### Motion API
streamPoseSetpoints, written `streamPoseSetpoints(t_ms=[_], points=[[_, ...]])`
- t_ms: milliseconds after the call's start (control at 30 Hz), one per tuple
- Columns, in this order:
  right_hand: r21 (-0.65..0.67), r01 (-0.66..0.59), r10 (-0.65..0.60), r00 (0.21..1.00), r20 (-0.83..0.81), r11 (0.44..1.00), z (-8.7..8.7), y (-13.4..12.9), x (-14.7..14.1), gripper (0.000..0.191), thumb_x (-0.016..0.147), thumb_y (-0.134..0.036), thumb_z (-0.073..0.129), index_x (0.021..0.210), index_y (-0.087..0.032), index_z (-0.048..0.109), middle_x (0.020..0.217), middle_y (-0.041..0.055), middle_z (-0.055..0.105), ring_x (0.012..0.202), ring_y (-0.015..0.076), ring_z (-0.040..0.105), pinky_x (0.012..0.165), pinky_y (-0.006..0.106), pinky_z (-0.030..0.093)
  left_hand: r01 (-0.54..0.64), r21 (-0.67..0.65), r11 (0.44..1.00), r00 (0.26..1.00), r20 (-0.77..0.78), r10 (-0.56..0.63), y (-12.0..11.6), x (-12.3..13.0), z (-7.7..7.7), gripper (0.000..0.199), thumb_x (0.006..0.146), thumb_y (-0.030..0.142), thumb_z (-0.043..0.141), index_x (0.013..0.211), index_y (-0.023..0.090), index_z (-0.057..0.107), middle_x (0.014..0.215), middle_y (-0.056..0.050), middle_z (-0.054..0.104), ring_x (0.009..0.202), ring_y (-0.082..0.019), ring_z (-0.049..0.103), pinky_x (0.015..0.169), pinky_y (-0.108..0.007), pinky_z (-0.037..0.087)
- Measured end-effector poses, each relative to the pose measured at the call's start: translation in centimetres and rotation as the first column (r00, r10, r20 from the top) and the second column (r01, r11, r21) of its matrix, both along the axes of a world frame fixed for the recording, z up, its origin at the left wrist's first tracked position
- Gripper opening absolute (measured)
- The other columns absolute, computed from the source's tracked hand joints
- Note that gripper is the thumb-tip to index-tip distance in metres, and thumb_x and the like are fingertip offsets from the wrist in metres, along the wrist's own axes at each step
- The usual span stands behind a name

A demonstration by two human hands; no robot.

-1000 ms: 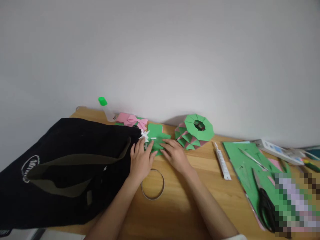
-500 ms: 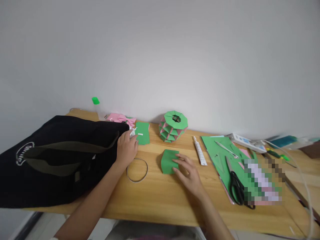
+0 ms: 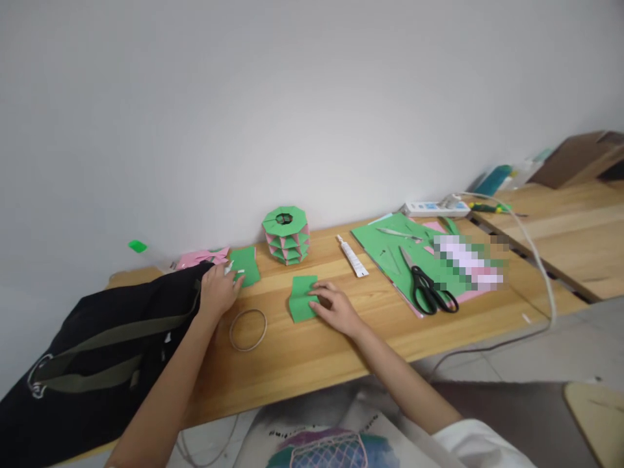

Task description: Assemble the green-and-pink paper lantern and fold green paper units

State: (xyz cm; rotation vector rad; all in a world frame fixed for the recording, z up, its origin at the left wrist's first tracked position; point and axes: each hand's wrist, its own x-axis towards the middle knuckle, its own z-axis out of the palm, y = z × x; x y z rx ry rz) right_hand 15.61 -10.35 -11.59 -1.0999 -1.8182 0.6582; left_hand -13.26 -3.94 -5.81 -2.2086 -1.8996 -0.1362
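Observation:
My right hand [image 3: 337, 311] rests at the right edge of a creased green paper piece [image 3: 303, 300]. Its fingers are spread and loosely bent, with the tips touching the paper. By the black bag's edge, my left hand [image 3: 220, 290] has its fingers curled beside a small white thing [image 3: 229, 266], too small to name; its grip is partly hidden. Just past those fingers lies a stack of green paper pieces [image 3: 248, 268] with a white strip on it. A thin ring [image 3: 266, 323] lies between my hands.
The black bag [image 3: 112, 305] covers the table's left side. A green and pink paper lantern [image 3: 291, 227] stands by the wall. Further right are a white glue tube [image 3: 353, 256], green sheets [image 3: 375, 237], black-handled scissors [image 3: 423, 286], tweezers [image 3: 397, 233] and a power strip [image 3: 433, 209].
The view has turned to the right, so the things on the table appear shifted left. My right hand still touches the green paper; my left hand stays near the white thing.

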Motion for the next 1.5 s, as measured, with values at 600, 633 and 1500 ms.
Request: streamPoseSetpoints(t_ms=[600,633,1500], points=[[-0.023,-0.007,0.006,1.000,-0.030,1.000,0.3,0.1,-0.1,0.020,0.080,-0.029,0.065,0.096,-0.017,0.070,0.104,0.0115,0.063,0.100,0.0213,0.061,0.089,0.036,0.050,-0.048,-0.280,0.959,0.992,-0.129,0.012,3.1,0.0,1.5,0.056,0.086,0.045,0.045,0.135,0.019,0.048,0.151,-0.019,0.030,0.138,-0.035,0.029,0.106,-0.049,0.029],[-0.027,-0.006,0.005,0.999,-0.035,1.000,0.4,0.1,-0.1,0.020,0.081,-0.029,0.064,0.096,-0.017,0.070,0.104,0.0113,0.063,0.099,0.0209,0.062,0.088,0.036,0.050,-0.052,-0.277,0.959,0.992,-0.123,0.018,3.2,-0.1,1.6,0.056,0.086,0.044,0.045,0.136,0.018,0.047,0.152,-0.019,0.028,0.138,-0.035,0.029,0.107,-0.049,0.029],[-0.099,-0.041,0.042,0.999,0.010,0.994,0.3,-0.6,-0.2,0.035,0.068,-0.024,0.073,0.102,-0.021,0.068,0.111,0.0103,0.061,0.108,0.0257,0.058,0.094,0.044,0.045,0.051,-0.569,0.821,0.476,0.736,0.481,4.2,7.4,-0.9,0.035,0.089,0.034,0.056,0.119,0.015,0.054,0.118,-0.010,0.058,0.100,-0.021,0.060,0.084,-0.042,0.053]])
